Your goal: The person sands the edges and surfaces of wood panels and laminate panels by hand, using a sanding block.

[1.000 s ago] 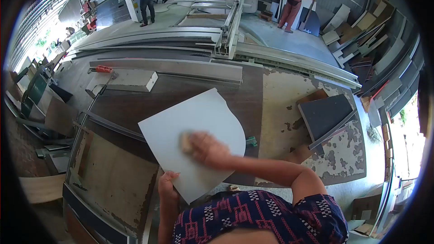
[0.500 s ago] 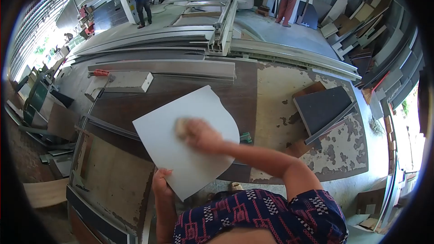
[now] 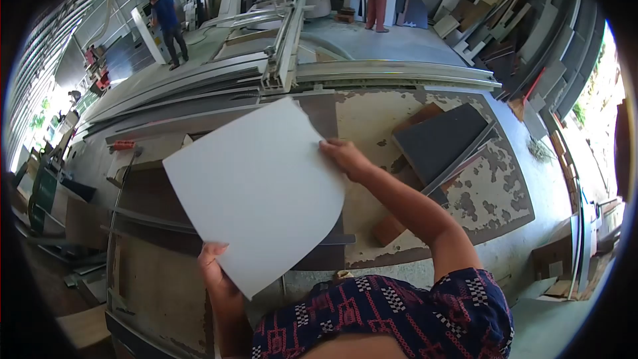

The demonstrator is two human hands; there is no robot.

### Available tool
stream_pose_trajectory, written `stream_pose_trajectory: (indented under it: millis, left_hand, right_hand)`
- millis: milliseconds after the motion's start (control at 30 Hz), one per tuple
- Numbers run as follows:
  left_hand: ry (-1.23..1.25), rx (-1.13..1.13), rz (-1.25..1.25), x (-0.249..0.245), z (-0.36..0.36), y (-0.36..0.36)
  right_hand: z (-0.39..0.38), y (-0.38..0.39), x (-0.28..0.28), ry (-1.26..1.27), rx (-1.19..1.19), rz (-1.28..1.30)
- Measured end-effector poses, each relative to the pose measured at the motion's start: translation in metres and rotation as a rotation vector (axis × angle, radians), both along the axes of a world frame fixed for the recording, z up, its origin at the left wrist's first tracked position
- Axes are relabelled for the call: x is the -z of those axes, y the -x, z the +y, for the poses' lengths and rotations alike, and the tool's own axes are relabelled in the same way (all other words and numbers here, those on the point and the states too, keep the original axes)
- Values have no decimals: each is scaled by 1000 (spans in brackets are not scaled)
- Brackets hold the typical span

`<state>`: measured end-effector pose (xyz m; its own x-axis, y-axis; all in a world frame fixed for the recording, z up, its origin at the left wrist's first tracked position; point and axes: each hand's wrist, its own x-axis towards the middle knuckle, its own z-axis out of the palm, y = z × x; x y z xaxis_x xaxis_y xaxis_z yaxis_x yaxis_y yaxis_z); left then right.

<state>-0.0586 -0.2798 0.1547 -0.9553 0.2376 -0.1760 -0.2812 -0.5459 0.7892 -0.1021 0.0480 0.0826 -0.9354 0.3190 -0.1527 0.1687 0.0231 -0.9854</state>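
A white panel (image 3: 256, 193) with one curved side is tilted up in front of me, above the worktable. My left hand (image 3: 218, 269) grips its lower left edge, thumb on the white face and fingers hidden behind. At the upper right edge, my right hand (image 3: 345, 158) is closed on the panel, its fingers partly out of sight. The tan pad seen earlier under the right hand is not visible. Right of the panel lies a dark grey board (image 3: 442, 143) with a metal strip (image 3: 458, 163) along its side.
The worktable (image 3: 362, 116) has a worn, peeling top. A red-handled tool (image 3: 123, 145) lies at its left. Long metal rails (image 3: 399, 73) run behind. Two people, one in a blue top (image 3: 165, 16), stand farther back. Stacked boards (image 3: 492, 13) lean at the right.
My right hand has stopped rubbing the panel's face and moved to its right edge. The panel has risen and tilted, and the camera view has turned right.
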Motion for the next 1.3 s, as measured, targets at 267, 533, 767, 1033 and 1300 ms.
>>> stream_pose_trajectory:
  millis: [267, 533, 767, 1033, 1300]
  left_hand:
    - [-152, 506, -295, -7, 112, 11]
    - [-83, 1164, -252, 39, 237, -13]
    - [203, 1355, -152, 83, 300, -36]
    - [489, 1408, -11, 85, 315, -36]
    - [402, 1354, 74, 74, 254, -9]
  right_hand:
    - [120, -101, -59, -270, 409, -41]
    - [246, -241, -38, -627, 617, -16]
    - [311, -323, 17, -666, 713, -121]
    - [304, -326, 17, -624, 776, -233]
    - [354, -348, 62, -777, 780, -286]
